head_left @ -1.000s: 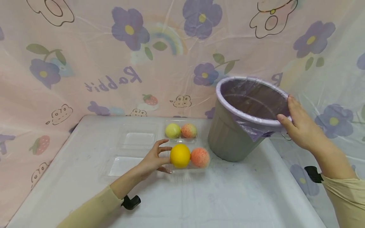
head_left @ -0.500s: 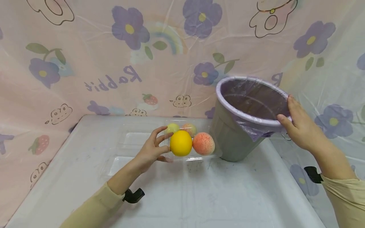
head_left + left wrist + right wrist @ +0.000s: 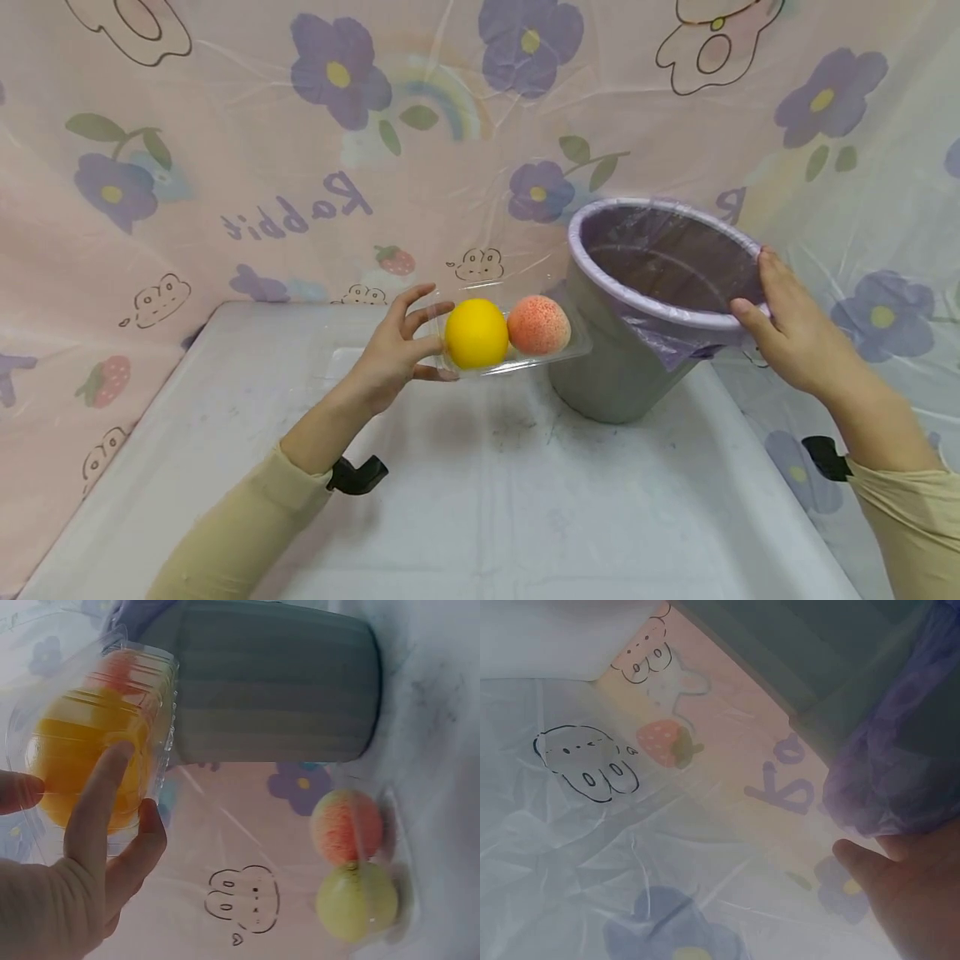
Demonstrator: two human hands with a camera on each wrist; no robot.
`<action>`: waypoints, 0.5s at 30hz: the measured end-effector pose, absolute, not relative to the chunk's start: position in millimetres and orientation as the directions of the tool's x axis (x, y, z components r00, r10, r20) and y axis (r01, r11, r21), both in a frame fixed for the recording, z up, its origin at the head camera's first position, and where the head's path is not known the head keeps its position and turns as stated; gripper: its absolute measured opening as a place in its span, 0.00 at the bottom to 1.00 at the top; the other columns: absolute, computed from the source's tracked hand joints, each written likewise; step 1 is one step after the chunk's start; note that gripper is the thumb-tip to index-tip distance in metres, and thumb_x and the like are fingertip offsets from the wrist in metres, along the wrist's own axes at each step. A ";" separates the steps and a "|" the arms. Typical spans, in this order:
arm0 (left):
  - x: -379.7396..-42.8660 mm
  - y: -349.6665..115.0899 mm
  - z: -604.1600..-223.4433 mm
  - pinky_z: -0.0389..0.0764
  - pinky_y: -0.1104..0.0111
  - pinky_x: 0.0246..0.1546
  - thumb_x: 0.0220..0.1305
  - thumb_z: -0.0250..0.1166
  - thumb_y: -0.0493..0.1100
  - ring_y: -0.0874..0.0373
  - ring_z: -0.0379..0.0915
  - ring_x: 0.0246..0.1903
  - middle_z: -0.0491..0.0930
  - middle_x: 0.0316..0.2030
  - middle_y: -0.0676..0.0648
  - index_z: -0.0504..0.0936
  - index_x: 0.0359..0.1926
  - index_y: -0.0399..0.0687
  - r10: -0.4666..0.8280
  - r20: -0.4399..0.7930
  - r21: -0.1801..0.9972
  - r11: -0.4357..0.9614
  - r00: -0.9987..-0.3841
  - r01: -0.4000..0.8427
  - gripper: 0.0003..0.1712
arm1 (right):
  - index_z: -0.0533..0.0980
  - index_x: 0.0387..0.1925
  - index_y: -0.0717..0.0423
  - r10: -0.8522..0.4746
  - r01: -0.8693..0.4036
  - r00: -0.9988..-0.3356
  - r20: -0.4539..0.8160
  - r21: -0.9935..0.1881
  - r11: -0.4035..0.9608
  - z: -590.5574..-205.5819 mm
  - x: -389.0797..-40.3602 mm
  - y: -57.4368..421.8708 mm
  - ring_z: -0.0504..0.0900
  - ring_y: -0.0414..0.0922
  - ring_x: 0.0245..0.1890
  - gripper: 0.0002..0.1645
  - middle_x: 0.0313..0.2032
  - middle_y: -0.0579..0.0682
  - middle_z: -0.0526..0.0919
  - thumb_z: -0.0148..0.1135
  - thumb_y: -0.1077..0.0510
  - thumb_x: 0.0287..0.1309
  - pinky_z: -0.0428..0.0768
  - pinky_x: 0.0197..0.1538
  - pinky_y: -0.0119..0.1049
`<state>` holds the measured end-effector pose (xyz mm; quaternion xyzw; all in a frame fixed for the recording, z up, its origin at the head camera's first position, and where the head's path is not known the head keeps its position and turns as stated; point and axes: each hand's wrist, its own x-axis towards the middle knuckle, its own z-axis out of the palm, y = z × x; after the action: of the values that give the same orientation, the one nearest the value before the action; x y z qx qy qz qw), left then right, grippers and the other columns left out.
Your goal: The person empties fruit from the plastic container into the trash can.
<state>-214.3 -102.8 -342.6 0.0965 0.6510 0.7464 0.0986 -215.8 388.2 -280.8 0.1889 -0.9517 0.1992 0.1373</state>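
Observation:
My left hand (image 3: 393, 358) holds a clear plastic container (image 3: 517, 367) by its left end, raised above the table. Inside sit a yellow-orange round fruit (image 3: 476, 333) and a pinkish-orange peach (image 3: 538, 325), side by side. The left wrist view shows thumb and fingers around the container's end, beside the yellow-orange fruit (image 3: 82, 757). My right hand (image 3: 795, 333) grips the rim of a grey bin (image 3: 607, 358) with a purple liner, tilting it toward the left. In the right wrist view the thumb lies by the bunched liner (image 3: 885, 787).
Behind the raised container, a second clear container (image 3: 411, 900) stands on the table with a yellow-green fruit (image 3: 357, 901) and a peach (image 3: 347, 827). A clear plastic piece (image 3: 345, 360) lies left of it. A patterned curtain (image 3: 292, 250) borders the table (image 3: 600, 517).
My left hand has lifted the container with its two fruits up and away from the table, now covering the rear container in the head view. The right hand and bin stay nearly still.

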 end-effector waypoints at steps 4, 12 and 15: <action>-220.8 -105.8 -328.0 0.90 0.53 0.40 0.65 0.61 0.28 0.41 0.78 0.56 0.63 0.75 0.43 0.49 0.81 0.57 0.246 0.023 0.989 -0.144 -0.969 -0.013 0.50 | 0.35 0.79 0.72 -0.300 -0.412 -0.891 0.341 -0.325 0.852 -281.3 -215.3 388.9 0.33 0.66 0.80 0.45 0.80 0.72 0.35 0.41 0.49 0.81 0.30 0.81 0.52; -231.4 -112.3 -299.8 0.89 0.47 0.41 0.67 0.59 0.27 0.45 0.79 0.47 0.62 0.74 0.43 0.51 0.80 0.60 0.222 0.063 0.973 -0.229 -0.973 0.011 0.47 | 0.35 0.80 0.71 -0.286 -0.397 -0.898 0.333 -0.339 0.853 -280.1 -216.2 388.3 0.33 0.65 0.81 0.46 0.80 0.71 0.35 0.41 0.46 0.81 0.30 0.82 0.51; -235.3 -111.2 -289.2 0.89 0.48 0.41 0.67 0.58 0.27 0.46 0.79 0.46 0.62 0.74 0.44 0.50 0.80 0.61 0.210 0.083 0.969 -0.247 -0.974 0.029 0.48 | 0.35 0.80 0.71 -0.286 -0.397 -0.898 0.334 -0.338 0.854 -280.4 -216.6 388.1 0.34 0.65 0.81 0.46 0.80 0.71 0.35 0.40 0.45 0.81 0.31 0.82 0.51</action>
<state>-235.3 -111.2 -289.2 0.0978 0.6110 0.7834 0.0576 -216.6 388.1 -280.4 0.1790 -0.9529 0.2029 0.1371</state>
